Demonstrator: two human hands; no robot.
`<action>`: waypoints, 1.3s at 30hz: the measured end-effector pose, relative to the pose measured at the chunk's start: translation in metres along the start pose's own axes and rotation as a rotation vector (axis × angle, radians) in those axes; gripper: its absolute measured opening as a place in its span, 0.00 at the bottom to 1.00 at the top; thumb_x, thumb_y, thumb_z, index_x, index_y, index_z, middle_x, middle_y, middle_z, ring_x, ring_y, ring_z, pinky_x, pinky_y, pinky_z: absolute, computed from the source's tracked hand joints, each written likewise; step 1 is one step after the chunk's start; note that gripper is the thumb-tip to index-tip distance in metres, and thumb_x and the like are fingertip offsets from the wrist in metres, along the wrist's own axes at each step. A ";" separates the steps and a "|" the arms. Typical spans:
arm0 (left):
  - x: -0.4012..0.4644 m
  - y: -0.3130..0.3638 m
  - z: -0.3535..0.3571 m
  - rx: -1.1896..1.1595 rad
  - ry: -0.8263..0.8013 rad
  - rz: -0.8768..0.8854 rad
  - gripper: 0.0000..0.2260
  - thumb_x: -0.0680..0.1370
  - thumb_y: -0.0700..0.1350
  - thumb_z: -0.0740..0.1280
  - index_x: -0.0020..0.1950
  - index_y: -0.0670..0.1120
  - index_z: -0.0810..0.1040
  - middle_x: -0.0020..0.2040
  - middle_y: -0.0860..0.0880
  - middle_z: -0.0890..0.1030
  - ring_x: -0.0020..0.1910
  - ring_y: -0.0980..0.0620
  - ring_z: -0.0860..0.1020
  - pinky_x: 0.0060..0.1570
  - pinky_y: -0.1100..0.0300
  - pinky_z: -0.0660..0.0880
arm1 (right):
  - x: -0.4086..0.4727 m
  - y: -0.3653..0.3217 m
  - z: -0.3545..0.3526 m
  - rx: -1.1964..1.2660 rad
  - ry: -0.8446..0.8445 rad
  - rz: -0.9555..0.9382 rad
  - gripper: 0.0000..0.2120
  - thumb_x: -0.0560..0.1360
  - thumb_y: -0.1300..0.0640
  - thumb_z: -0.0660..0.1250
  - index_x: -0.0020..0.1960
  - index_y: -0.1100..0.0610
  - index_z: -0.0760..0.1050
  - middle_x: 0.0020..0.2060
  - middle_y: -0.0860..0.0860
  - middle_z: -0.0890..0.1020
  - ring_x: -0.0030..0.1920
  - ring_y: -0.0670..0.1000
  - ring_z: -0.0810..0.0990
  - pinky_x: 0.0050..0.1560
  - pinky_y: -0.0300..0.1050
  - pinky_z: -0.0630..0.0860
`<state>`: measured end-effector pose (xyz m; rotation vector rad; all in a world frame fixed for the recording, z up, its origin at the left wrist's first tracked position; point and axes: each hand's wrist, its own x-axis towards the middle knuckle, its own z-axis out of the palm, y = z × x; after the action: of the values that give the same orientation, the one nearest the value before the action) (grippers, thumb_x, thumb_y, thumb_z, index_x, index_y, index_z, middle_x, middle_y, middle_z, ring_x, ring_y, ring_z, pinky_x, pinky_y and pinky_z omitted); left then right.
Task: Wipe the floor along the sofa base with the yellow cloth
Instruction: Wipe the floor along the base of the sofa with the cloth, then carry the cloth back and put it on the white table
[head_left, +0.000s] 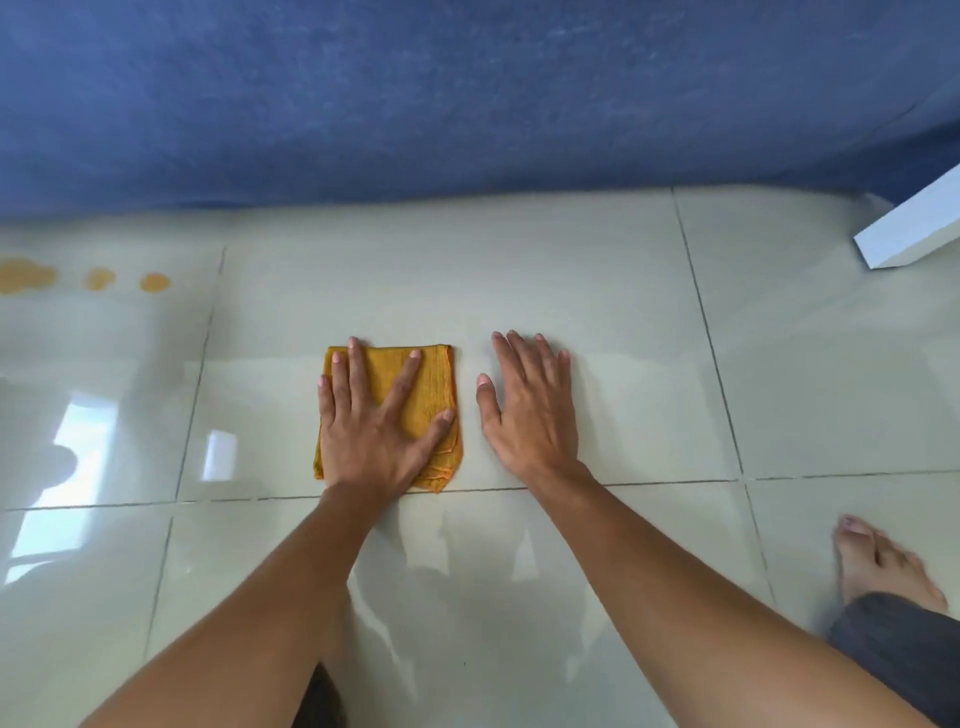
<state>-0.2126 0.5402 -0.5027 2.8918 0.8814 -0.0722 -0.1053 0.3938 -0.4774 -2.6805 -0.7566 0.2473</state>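
The left hand (376, 426) lies flat, fingers spread, pressing one folded yellow cloth (415, 395) onto the tiled floor (623, 312). The right hand (530, 410) rests flat and empty just beside it. Both arms reach straight toward the blue sofa base (467, 104); three orange spots (98, 279) lie left

Yellow cloth (434, 384): mustard-yellow woven fabric with orange-stitched edges, folded into a layered, roughly rectangular pad, lying flat on the floor (597, 270).

Floor: glossy pale tiles with dark grout lines; orange spots (98, 279) at left, near the sofa base (467, 104).

Sofa base: blue fabric, meeting the floor.
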 end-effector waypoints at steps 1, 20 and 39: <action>0.000 -0.010 -0.001 -0.001 -0.003 -0.007 0.37 0.73 0.75 0.48 0.79 0.64 0.49 0.81 0.40 0.47 0.81 0.39 0.46 0.78 0.41 0.49 | 0.003 -0.008 0.003 -0.016 -0.016 -0.024 0.27 0.81 0.46 0.51 0.78 0.54 0.62 0.76 0.53 0.68 0.78 0.58 0.59 0.79 0.61 0.52; 0.063 -0.078 -0.058 0.020 -0.115 0.082 0.18 0.81 0.43 0.63 0.72 0.46 0.72 0.66 0.43 0.75 0.66 0.43 0.71 0.65 0.49 0.71 | 0.038 -0.065 0.015 -0.105 -0.046 -0.231 0.14 0.80 0.52 0.64 0.64 0.54 0.76 0.60 0.51 0.79 0.63 0.55 0.72 0.66 0.52 0.68; 0.030 -0.064 -0.198 -0.010 -0.116 0.006 0.11 0.77 0.36 0.62 0.57 0.45 0.77 0.55 0.44 0.81 0.52 0.42 0.79 0.42 0.55 0.72 | 0.010 -0.103 -0.101 0.179 -0.066 -0.066 0.08 0.80 0.59 0.63 0.45 0.47 0.70 0.48 0.49 0.81 0.53 0.53 0.74 0.45 0.43 0.66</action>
<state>-0.2214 0.6348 -0.3146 2.8472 0.8496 -0.2314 -0.1195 0.4537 -0.3459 -2.4853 -0.8006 0.3706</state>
